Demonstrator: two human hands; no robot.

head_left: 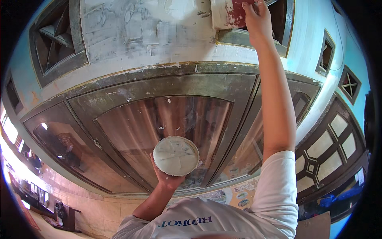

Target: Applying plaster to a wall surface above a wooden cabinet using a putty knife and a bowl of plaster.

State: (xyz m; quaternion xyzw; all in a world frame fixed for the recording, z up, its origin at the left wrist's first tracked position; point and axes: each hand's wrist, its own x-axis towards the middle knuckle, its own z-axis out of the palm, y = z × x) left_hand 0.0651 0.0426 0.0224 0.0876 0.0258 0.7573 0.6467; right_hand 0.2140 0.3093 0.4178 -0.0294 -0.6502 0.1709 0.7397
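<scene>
The wall above the window fills the top of your view, and a broad stretch of it already carries grey-white filler in uneven, streaked patches. To the right, past the vent opening, the wall looks smoother and pale blue, so as far as this view shows, the coating is partly spread and not yet levelled; the streaks and the edges by the window frame look like what remains.

Your right hand is raised high, fingers closed around a wide scraper, its reddish blade smeared with white and pressed to the wall just beside the vent's frame.

Your left hand is held lower, in front of the window glass, cupped from beneath with fingers curled around a round bowl. The bowl is filled nearly to the rim with pale filler, so you have plenty left to apply.
</scene>
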